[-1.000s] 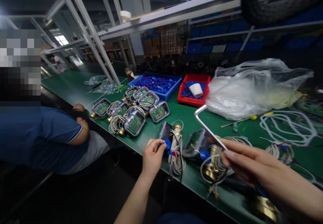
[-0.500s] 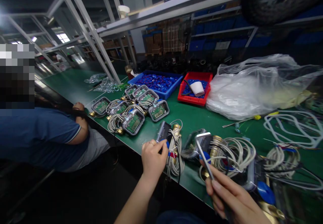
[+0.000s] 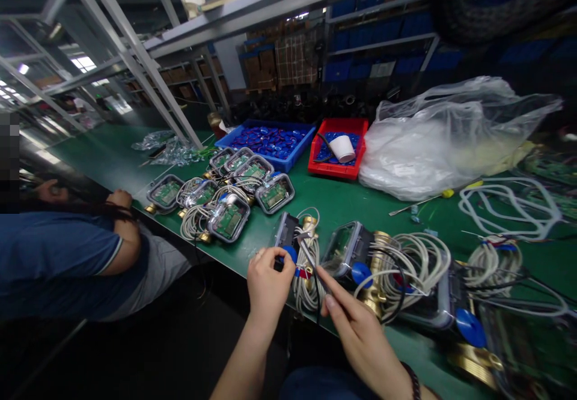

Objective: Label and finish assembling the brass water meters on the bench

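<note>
My left hand (image 3: 270,283) is closed in a pinch, thumb and forefinger meeting beside a blue disc (image 3: 287,254). What lies between the fingertips is too small to make out. The disc is on a dark meter unit (image 3: 285,230) with a brass fitting (image 3: 309,226) and coiled grey cables (image 3: 311,295). My right hand (image 3: 356,322) grips a slim metal tool with a bent tip (image 3: 308,253), held over those cables just right of my left fingers. A red and blue piece (image 3: 303,272) shows close to my left fingertips.
Several meters with clear covers (image 3: 229,218) lie left; another (image 3: 345,247) with a cable coil (image 3: 419,256) lies right. Behind are a blue tray (image 3: 295,161) of blue discs, a red bin (image 3: 315,166) and a plastic bag (image 3: 406,166). A co-worker (image 3: 58,262) sits left.
My right hand has moved left with the metal tool, from the right-hand meter to the cables by my left hand. My left hand stays at the same meter. The view has shifted slightly.
</note>
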A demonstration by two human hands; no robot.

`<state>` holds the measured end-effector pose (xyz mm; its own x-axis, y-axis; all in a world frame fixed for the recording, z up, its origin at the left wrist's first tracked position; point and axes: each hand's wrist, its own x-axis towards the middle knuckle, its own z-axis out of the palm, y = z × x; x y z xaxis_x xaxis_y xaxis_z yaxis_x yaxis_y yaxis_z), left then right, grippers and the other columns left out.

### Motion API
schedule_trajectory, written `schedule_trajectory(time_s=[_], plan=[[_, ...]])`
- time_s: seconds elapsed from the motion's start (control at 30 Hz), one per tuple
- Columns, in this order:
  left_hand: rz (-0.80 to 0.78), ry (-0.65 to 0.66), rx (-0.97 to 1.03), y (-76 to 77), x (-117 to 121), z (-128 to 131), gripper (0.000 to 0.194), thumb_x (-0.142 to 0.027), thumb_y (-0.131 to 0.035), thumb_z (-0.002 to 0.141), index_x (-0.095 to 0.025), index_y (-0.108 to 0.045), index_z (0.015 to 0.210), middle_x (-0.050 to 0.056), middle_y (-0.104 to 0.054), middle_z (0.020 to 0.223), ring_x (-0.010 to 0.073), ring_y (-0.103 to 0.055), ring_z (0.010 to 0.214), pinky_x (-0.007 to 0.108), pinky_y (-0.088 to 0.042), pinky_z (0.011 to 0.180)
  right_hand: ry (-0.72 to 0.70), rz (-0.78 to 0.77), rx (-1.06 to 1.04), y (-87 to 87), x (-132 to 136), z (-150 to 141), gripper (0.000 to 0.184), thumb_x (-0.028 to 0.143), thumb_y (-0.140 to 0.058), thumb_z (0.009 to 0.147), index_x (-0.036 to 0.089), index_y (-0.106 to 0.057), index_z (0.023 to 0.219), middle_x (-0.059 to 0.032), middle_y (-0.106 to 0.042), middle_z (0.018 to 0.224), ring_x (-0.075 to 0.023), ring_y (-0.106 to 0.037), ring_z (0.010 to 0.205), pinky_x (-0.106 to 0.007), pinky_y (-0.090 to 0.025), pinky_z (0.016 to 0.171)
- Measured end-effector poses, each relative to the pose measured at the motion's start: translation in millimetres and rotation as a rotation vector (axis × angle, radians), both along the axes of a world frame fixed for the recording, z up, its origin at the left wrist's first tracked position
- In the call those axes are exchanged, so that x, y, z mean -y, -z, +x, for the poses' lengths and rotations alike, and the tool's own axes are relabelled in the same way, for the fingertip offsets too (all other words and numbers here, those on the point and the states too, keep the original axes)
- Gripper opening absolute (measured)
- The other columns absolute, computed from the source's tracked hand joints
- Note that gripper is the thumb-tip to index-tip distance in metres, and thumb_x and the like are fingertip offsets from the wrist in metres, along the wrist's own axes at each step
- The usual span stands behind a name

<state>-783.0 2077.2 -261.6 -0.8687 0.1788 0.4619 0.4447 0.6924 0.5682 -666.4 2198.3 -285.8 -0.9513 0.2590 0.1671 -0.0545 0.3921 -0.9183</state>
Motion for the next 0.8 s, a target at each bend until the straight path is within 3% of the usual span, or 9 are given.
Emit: schedule_trajectory(time_s=[0.2, 0.33, 0.5, 0.6, 0.8], plan=[[0.028, -0.006, 0.028, 2.3, 1, 0, 0.009, -0.015, -0.057, 0.071, -0.019, -0.06, 0.064, -0.001, -0.058, 0.063, 0.0139, -0.053, 0.058, 0.024, -0.04, 0.057, -0.108, 0.033, -0.006, 3.1, 8, -9, 0.043, 0.026, -0.031, 0.097, 0.016, -0.051, 0.134, -0.0097, -0.067, 0.105, -0.0177, -0.065, 0.095, -0.028, -0.053, 0.087], [0.017, -0.002, 0.022, 2.0, 2, 1, 0.009, -0.015, -0.056, 0.072, -0.019, -0.06, 0.065, -0.001, -0.057, 0.062, 0.014, -0.053, 0.059, 0.024, -0.04, 0.057, 0.001, 0.058, -0.085, 6.7, 8, -9, 0.043, 0.023, -0.033, 0.097, 0.018, -0.045, 0.138, -0.0095, -0.061, 0.121, -0.0171, -0.057, 0.113, -0.029, -0.046, 0.097], [0.014, -0.019, 0.014, 1.9, 2, -1, 0.008, -0.015, -0.057, 0.071, -0.019, -0.061, 0.066, -0.002, -0.056, 0.062, 0.0138, -0.051, 0.057, 0.025, -0.039, 0.057, -0.06, 0.125, -0.053, 10.8, 6, -11, 0.043, 0.019, -0.033, 0.095, 0.016, -0.05, 0.135, -0.0115, -0.065, 0.111, -0.0198, -0.058, 0.112, -0.03, -0.05, 0.094], [0.017, -0.021, 0.021, 2.5, 2, -2, 0.008, -0.016, -0.057, 0.072, -0.019, -0.061, 0.067, -0.001, -0.056, 0.063, 0.0141, -0.052, 0.058, 0.025, -0.039, 0.057, -0.029, 0.117, -0.092, 8.7, 7, -13, 0.044, 0.019, -0.033, 0.096, 0.018, -0.045, 0.138, -0.0113, -0.063, 0.117, -0.0193, -0.056, 0.114, -0.031, -0.048, 0.097], [0.031, -0.025, 0.028, 3.1, 2, -3, 0.009, -0.017, -0.057, 0.073, -0.019, -0.062, 0.066, -0.001, -0.055, 0.061, 0.0134, -0.05, 0.055, 0.024, -0.039, 0.056, -0.081, 0.083, -0.091, 7.5, 9, -17, 0.043, 0.018, -0.034, 0.095, 0.02, -0.049, 0.135, -0.0097, -0.067, 0.108, -0.02, -0.061, 0.108, -0.031, -0.052, 0.091]])
